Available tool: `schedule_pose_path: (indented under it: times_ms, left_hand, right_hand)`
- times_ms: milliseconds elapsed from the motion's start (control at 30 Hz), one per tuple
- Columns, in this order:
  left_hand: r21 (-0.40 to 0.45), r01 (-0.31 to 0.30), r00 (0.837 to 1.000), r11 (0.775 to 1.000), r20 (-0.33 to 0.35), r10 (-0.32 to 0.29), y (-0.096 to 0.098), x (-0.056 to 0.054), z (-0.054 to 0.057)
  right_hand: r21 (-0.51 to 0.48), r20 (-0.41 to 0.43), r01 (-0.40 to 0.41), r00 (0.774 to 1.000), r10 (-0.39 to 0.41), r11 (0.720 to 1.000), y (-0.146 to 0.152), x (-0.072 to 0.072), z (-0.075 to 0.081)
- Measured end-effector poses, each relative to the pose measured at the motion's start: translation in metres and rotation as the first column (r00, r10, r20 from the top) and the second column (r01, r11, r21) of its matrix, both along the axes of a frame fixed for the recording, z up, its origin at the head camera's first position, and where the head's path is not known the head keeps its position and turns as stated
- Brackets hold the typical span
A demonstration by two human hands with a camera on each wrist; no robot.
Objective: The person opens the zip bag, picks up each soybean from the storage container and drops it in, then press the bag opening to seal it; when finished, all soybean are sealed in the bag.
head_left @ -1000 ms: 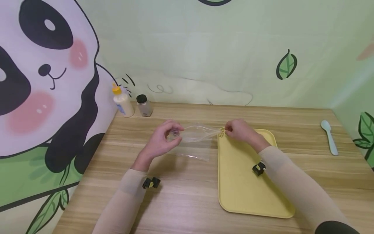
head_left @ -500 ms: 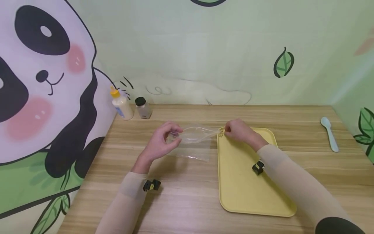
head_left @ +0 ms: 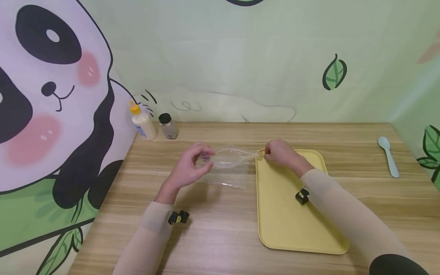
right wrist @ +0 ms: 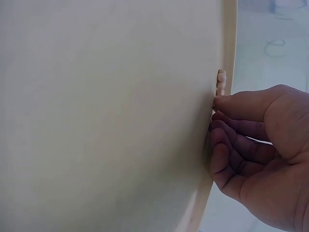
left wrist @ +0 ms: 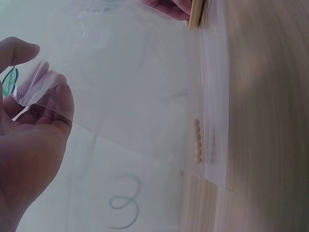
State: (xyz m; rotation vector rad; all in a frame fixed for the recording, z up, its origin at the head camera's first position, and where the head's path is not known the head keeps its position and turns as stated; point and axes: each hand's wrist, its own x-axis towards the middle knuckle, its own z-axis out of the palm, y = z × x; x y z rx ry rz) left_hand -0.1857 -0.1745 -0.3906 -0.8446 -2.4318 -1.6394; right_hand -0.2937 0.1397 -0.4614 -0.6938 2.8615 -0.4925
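My left hand [head_left: 190, 162] grips the left edge of a clear zip bag [head_left: 225, 177], whose mouth gapes toward the back wall. In the left wrist view, several round pale soybeans [left wrist: 197, 142] show through the film near the tabletop. My right hand [head_left: 280, 152] is at the far left corner of the yellow tray [head_left: 292, 214], next to several soybeans [head_left: 260, 156]. The right wrist view has my thumb and forefinger together over the row of soybeans [right wrist: 221, 79] along the tray rim, pinching at one end. My fingers partly hide the pinched soybean.
At the back left stand a white bottle with a yellow cap [head_left: 143, 124] and a small clear jar with a black lid [head_left: 168, 126]. A pale blue spoon [head_left: 389, 157] lies on the right of the wooden table [head_left: 220, 236]. A patterned cloth wall closes off the back.
Both hands and the bag hold nearly the same positions. The head view has tilted slightly.
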Motion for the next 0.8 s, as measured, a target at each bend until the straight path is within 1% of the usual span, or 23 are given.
schedule_pose_path:
  times_ms: [367, 600, 800]
  left_hand:
    - [-0.008, -0.002, 1.000, 1.000, -0.006, 0.002, -0.0001, 0.0000, 0.0002]
    - [-0.003, -0.001, 1.000, 1.000, 0.000, 0.001, -0.0004, 0.0006, 0.0015]
    - [-0.005, 0.002, 1.000, 1.000, -0.008, -0.002, -0.0009, 0.0012, 0.0033]
  right_hand:
    - [-0.017, -0.037, -0.031, 0.999, 0.030, 0.999, 0.0003, -0.0002, -0.0004]
    - [-0.010, -0.066, -0.050, 0.997, 0.049, 0.999, 0.0006, 0.0008, 0.0007]
    - [-0.025, -0.055, -0.043, 0.998, 0.042, 0.999, 0.0017, 0.0016, 0.0038]
